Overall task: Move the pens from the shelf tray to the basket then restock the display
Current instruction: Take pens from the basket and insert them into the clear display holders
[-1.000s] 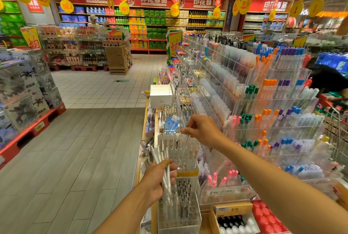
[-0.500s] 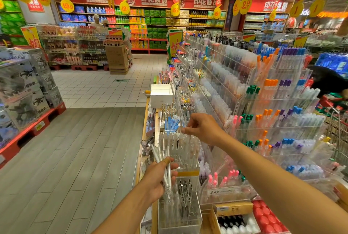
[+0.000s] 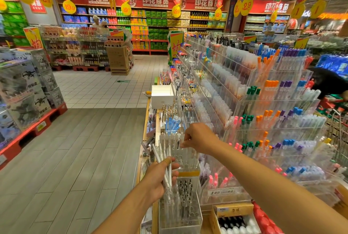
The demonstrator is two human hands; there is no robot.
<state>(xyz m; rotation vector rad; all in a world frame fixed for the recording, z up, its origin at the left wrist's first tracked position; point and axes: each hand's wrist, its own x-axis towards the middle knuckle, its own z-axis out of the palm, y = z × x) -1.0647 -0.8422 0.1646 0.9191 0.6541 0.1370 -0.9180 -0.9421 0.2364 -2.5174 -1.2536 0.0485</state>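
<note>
Left hand (image 3: 159,177) closed around a fanned bundle of clear pens (image 3: 165,166), held just off the near-left corner of the acrylic shelf tray (image 3: 185,156). Right hand (image 3: 199,138) pinched over pen tops at the tray's upper edge; whether gripping one, unclear. Risk: loose bundle slipping, or neighbouring pens dragged out. Basket nowhere in view; pen tips blurred.

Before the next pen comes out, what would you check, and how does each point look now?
1. Left hand grips the bundle of clear pens firmly: ok.
2. Right hand has fingers pinched at the pen tops in the clear tray: ok.
3. A single pen is pinched, not several: cannot tell.
4. Tray has pens left: ok.
5. Basket within reach: cannot tell, none in view.
</note>
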